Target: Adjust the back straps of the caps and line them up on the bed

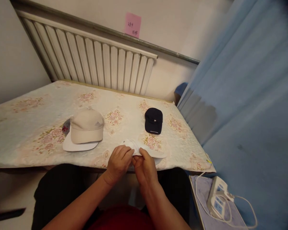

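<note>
Both hands grip a white baseball cap (156,152) at the near edge of the bed, its brim pointing right. My left hand (120,160) has its fingers curled over the cap's near side. My right hand (145,164) pinches it close to the brim, thumb on top and fingers underneath. Much of the cap is hidden behind the hands. To the left, a beige cap (86,126) rests on top of a white-brimmed cap (79,146), with a grey piece (66,126) showing behind them. A black cap (154,120) lies beyond my right hand.
Floral bedding (132,108) covers the bed. A radiator (98,57) and a pink note (133,25) are at the wall. A blue curtain (244,105) hangs on the right. Below it, a power strip (217,198) with a looped white cable sits on a small table (204,191).
</note>
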`<state>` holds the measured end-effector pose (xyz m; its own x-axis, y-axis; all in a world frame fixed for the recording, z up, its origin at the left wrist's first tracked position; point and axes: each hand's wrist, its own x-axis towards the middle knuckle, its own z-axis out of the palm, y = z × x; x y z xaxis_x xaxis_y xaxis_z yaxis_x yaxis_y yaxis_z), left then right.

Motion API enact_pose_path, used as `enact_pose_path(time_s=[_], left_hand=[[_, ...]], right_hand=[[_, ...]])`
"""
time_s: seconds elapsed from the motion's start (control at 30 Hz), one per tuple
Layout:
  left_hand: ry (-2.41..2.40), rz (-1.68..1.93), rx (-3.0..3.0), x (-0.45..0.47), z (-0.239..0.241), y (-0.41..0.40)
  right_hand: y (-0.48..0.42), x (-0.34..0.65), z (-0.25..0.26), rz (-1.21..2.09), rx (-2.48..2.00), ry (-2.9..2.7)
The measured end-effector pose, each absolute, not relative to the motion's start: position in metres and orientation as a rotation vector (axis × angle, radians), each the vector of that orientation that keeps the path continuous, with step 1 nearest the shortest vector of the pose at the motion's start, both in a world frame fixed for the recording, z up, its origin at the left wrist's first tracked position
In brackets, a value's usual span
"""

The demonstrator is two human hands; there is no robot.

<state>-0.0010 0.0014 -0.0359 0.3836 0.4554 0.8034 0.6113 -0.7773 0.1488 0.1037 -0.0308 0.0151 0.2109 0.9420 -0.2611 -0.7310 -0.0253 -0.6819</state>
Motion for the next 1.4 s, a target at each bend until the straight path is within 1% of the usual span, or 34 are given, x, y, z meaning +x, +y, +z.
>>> enact_pose_path(time_s=[0.37,0.7,0.9,1.07,1.2,1.27,1.33,1.4], left_hand=[[-0.945,-1.271,-2.461,0.0,-0.031,0.004],[-0.901,-1.325,-2.429,-0.004,-0.037,0.005],[-0.973,-1.36,-2.462,-0.012,-0.045,0.006],[-1.095,-1.455,-2.463,-0.016,-0.045,0.003],[-1.213,-1.639,-2.486,-0.017,-0.043,-0.016],[-1.298,-1.734,-2.609,-0.014,-0.042,-0.03],[-1.481,-1.812,-2.841,-0.009,-0.04,-0.043],[-1.813,-1.959,-3.006,-0.001,-0.036,-0.05]], right_hand=[[-0.03,0.103,0.014,1.364,-0.844,-0.31],[-0.029,0.102,0.015,1.444,-0.726,-0.143],[-0.027,0.101,0.016,1.478,-0.66,-0.152],[-0.025,0.101,0.018,1.449,-0.644,-0.238],[-0.022,0.101,0.019,1.405,-0.654,-0.28],[-0.021,0.101,0.02,1.367,-0.69,-0.279],[-0.021,0.101,0.02,1.327,-0.732,-0.282],[-0.023,0.101,0.018,1.309,-0.764,-0.304]])
